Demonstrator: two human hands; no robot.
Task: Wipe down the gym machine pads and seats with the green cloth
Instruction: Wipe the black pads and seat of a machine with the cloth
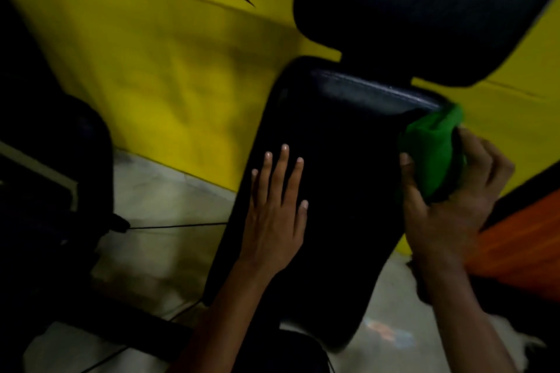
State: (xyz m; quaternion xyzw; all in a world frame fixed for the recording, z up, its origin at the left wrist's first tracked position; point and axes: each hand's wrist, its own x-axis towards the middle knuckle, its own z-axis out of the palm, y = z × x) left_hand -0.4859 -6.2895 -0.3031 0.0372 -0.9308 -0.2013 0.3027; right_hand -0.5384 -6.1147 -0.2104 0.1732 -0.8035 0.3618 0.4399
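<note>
A long black seat pad (pixel 333 160) runs from the bottom centre up toward a large black back pad (pixel 424 3) at the top right. My left hand (pixel 277 206) lies flat on the seat's left half with its fingers straight and spread. My right hand (pixel 448 200) grips a bunched green cloth (pixel 433 148) at the seat's right edge, near its far corner. The cloth touches the pad's side.
A yellow wall (pixel 157 63) stands behind the machine, with pale floor (pixel 157 200) below it. Dark machine parts (pixel 54 175) fill the left side, and a thin black cable (pixel 175 225) crosses the floor. An orange surface (pixel 521 239) is at the right.
</note>
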